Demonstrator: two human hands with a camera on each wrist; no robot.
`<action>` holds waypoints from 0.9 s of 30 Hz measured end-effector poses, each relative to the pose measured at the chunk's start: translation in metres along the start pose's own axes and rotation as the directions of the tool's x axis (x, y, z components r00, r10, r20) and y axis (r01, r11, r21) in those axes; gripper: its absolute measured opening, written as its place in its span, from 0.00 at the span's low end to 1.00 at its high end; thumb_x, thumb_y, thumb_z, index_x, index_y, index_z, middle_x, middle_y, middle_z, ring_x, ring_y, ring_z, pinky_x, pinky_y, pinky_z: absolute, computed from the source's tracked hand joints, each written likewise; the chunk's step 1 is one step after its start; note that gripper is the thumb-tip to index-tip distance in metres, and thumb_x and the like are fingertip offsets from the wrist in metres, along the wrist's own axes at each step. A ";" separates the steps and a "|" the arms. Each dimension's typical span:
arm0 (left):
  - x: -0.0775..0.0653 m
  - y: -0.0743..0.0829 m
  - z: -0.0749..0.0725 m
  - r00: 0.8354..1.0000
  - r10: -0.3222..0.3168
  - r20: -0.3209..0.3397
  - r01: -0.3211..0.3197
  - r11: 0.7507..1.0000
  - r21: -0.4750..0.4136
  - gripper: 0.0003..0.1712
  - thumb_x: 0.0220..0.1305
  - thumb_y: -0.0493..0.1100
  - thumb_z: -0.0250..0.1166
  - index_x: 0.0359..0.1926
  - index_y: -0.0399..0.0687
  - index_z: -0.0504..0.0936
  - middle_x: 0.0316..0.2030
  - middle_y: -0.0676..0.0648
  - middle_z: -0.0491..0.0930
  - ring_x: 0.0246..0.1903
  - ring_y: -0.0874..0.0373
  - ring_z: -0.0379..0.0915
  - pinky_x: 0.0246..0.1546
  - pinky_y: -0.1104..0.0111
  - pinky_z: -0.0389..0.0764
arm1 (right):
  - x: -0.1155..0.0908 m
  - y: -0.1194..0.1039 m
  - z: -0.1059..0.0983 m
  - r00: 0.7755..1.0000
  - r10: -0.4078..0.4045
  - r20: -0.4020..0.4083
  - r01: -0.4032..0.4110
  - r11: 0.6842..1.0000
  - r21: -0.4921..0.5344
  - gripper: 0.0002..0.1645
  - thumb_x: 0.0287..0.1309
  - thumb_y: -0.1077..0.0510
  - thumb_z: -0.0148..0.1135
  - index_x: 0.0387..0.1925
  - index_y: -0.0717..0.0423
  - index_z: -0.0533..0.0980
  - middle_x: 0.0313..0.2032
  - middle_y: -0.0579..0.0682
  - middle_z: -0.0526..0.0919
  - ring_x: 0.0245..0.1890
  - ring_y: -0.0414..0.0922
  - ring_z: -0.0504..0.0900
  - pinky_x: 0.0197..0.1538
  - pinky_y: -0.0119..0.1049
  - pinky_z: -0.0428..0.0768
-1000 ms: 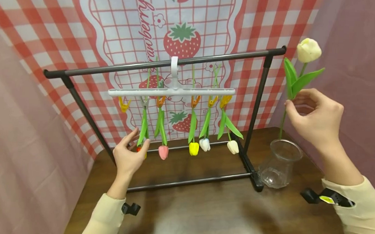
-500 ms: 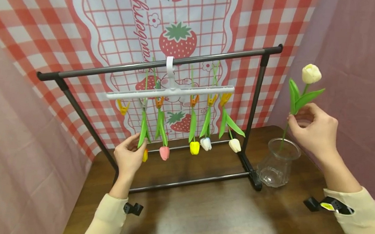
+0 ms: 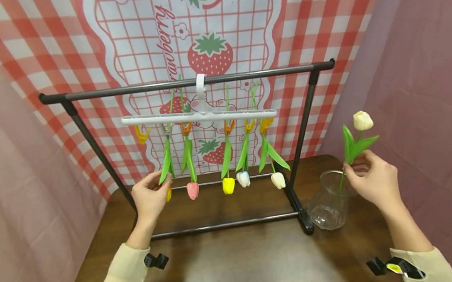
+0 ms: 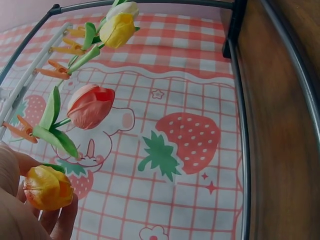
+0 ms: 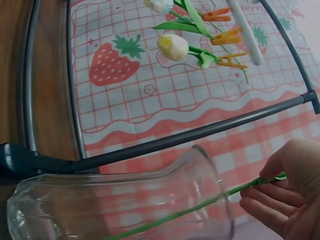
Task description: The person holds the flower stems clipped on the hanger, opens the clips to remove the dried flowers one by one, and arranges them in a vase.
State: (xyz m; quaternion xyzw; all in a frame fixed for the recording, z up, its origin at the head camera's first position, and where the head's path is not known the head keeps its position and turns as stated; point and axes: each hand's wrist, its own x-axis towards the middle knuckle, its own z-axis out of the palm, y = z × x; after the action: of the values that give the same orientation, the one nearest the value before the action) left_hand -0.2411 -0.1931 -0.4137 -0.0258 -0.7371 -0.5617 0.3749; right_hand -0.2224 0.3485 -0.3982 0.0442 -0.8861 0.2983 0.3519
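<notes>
My right hand (image 3: 376,179) pinches the stem of an artificial white tulip (image 3: 363,120), bloom up, just below its leaves. The stem (image 5: 187,211) runs through the mouth of a clear glass vase (image 3: 326,211) and down inside it. My left hand (image 3: 149,198) holds an orange-yellow tulip (image 4: 48,188) near its bloom, fingers around it; that tulip hangs upside down from a grey clip (image 3: 167,130) on a white hanger (image 3: 234,115). Beside it hang a pink tulip (image 3: 192,190), a yellow tulip (image 3: 228,186), a bluish-white tulip (image 3: 243,179) and another white tulip (image 3: 278,180).
The hanger hooks over the top bar of a dark metal rack (image 3: 138,88) on a brown wooden table (image 3: 244,258). A yellow clip (image 3: 141,134) at its left end holds nothing. A checked strawberry cloth (image 3: 319,32) hangs behind; the vase stands beside the rack's right foot.
My right hand has lowered the white tulip, and its stem has gone from the vase's rim down into it. My left hand has closed on the orange-yellow tulip.
</notes>
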 end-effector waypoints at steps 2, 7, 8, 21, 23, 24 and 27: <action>-0.001 -0.001 0.000 1.000 0.005 0.002 -0.005 1.000 -0.005 0.11 0.57 0.30 0.79 0.42 0.31 0.92 0.33 0.28 0.89 0.25 0.81 0.80 0.31 0.85 0.82 | -0.003 0.003 0.002 1.000 0.017 0.012 -0.017 1.000 -0.014 0.13 0.54 0.60 0.73 0.42 0.61 0.84 0.32 0.64 0.91 0.28 0.03 0.67 0.40 0.16 0.67; -0.001 -0.001 0.000 1.000 -0.004 0.004 0.004 0.999 -0.040 0.10 0.58 0.30 0.78 0.42 0.31 0.92 0.32 0.25 0.88 0.24 0.78 0.82 0.30 0.83 0.83 | -0.006 0.008 0.007 0.999 0.036 0.031 -0.035 0.999 -0.032 0.13 0.56 0.59 0.71 0.43 0.60 0.84 0.34 0.63 0.92 0.28 0.02 0.67 0.41 0.25 0.68; -0.001 -0.001 0.000 1.000 -0.008 0.005 0.008 0.999 -0.049 0.10 0.58 0.29 0.78 0.42 0.31 0.92 0.32 0.24 0.88 0.24 0.78 0.82 0.30 0.83 0.83 | -0.007 0.009 0.007 0.999 0.034 0.034 -0.033 0.999 -0.035 0.13 0.56 0.59 0.71 0.43 0.60 0.85 0.34 0.63 0.92 0.28 0.02 0.66 0.40 0.26 0.68; -0.003 0.000 -0.001 1.000 -0.013 0.014 0.014 0.997 -0.071 0.09 0.60 0.31 0.78 0.42 0.32 0.92 0.30 0.30 0.90 0.24 0.75 0.84 0.29 0.81 0.84 | -0.010 0.011 0.015 0.995 0.044 0.087 -0.035 0.994 -0.100 0.15 0.56 0.56 0.71 0.39 0.65 0.86 0.33 0.65 0.91 0.36 0.67 0.88 0.41 0.62 0.75; -0.004 0.000 -0.002 1.000 -0.016 0.014 0.017 0.998 -0.055 0.10 0.59 0.31 0.78 0.43 0.32 0.92 0.32 0.28 0.89 0.24 0.77 0.84 0.29 0.82 0.83 | -0.010 0.009 0.013 0.994 0.050 0.099 -0.039 0.994 -0.106 0.17 0.56 0.55 0.72 0.41 0.66 0.86 0.34 0.66 0.91 0.38 0.70 0.88 0.43 0.65 0.76; -0.004 0.000 -0.002 1.000 -0.019 0.014 0.019 0.999 -0.046 0.10 0.59 0.31 0.78 0.43 0.32 0.92 0.32 0.27 0.89 0.25 0.77 0.83 0.30 0.83 0.83 | -0.010 0.008 0.012 0.993 0.055 0.101 -0.044 0.993 -0.106 0.20 0.56 0.55 0.74 0.45 0.66 0.86 0.35 0.67 0.91 0.39 0.71 0.88 0.44 0.66 0.75; -0.005 0.000 -0.003 1.000 -0.025 0.017 0.026 0.999 -0.029 0.12 0.58 0.30 0.78 0.43 0.32 0.92 0.33 0.26 0.89 0.26 0.79 0.83 0.31 0.83 0.83 | -0.008 0.002 0.001 0.990 0.110 0.093 -0.101 0.990 -0.097 0.36 0.54 0.51 0.78 0.61 0.64 0.81 0.45 0.69 0.90 0.41 0.47 0.92 0.50 0.52 0.78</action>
State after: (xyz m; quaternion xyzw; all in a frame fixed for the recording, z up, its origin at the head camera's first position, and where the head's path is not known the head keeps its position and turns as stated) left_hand -0.2359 -0.1938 -0.4158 -0.0267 -0.7321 -0.5770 0.3612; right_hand -0.2179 0.3489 -0.4048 -0.0045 -0.9163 0.2728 0.2931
